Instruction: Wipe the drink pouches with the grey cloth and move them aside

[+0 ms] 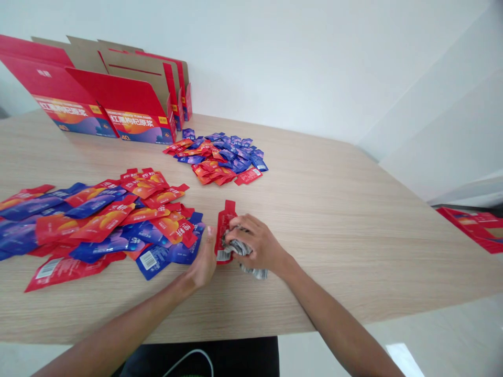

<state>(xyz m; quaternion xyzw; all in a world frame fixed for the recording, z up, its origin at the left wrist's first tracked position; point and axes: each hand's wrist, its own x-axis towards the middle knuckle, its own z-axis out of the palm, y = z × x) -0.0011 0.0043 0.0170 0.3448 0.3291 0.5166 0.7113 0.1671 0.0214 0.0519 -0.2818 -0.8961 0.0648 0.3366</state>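
A red spout pouch (pixel 225 222) lies on the table, its barcode label facing up and its narrow end pointing away from me. My right hand (pixel 257 243) is closed round a crumpled grey-and-white striped cloth (pixel 239 247), which rests against the pouch's right side. Just left of the pouch is my left hand (pixel 205 259), thumb stretched out and nothing seen in it; its other fingers are partly hidden. Beside it spreads a large pile of red and blue pouches (pixel 104 217), the nearest ones close to my fingers.
Farther back lies a second heap of smaller red and blue sachets (pixel 223 154). Several open printed cartons (pixel 135 123) stand at the back left against the white wall (pixel 294 63). A red box (pixel 471 228) is beyond the table's (pixel 353 225) right edge.
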